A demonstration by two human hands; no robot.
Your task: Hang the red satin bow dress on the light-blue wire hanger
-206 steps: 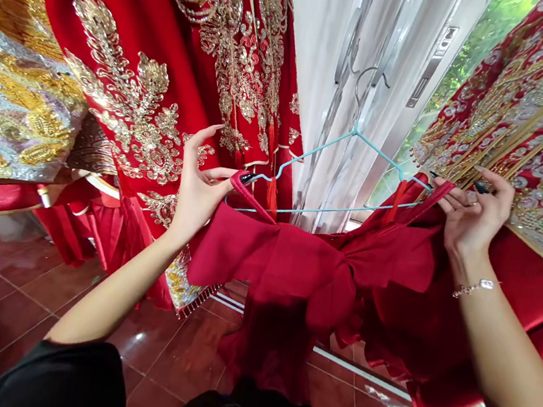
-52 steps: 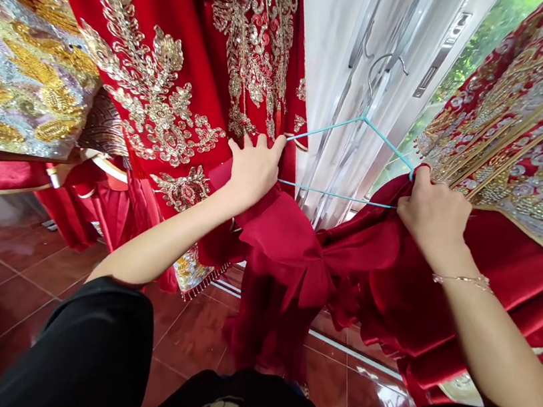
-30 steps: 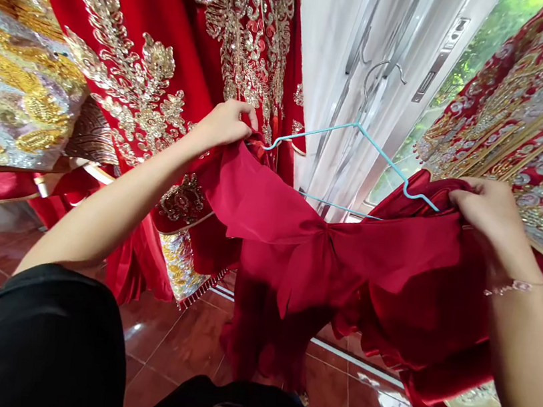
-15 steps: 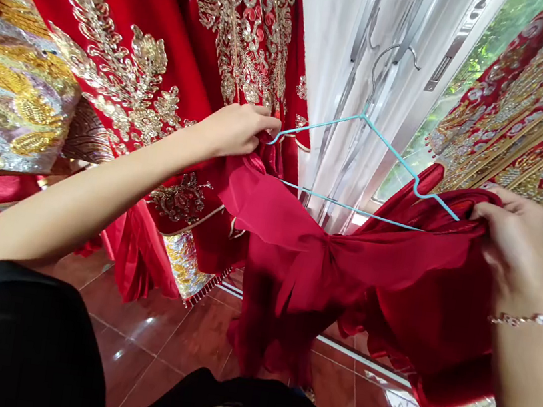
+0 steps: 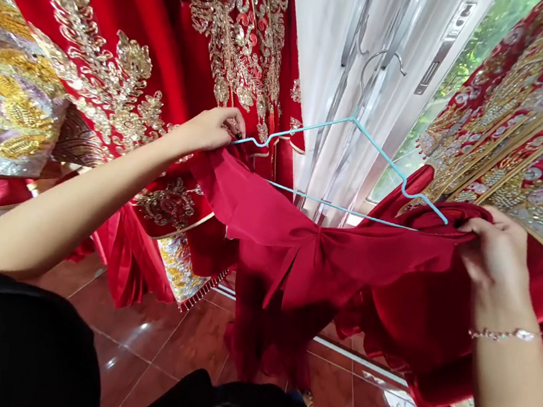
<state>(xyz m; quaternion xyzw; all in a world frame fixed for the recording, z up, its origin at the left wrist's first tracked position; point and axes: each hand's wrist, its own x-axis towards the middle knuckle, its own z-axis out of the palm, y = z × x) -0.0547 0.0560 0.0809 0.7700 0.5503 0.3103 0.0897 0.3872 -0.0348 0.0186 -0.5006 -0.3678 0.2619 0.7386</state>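
The left hand [image 5: 214,129] and right hand [image 5: 501,249] gripped the red dress [image 5: 283,222], the hanger [image 5: 352,120] lying crosswise between, nearer the left.

One hanger [image 5: 353,119]; mostly below it, one dress [image 5: 317,237]; at its left end, one left hand [image 5: 217,130]; at its right, one right hand [image 5: 502,248]; to its left, one red jacket [image 5: 143,17]; to its right, one bracelet [image 5: 503,336].

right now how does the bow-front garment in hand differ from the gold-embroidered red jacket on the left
The bow-front garment looks plain, while the red jacket carries gold embroidery. The garment is a pinker red than the jacket. The left hand and right hand hold the garment; the jacket is partly behind it. Both are red.
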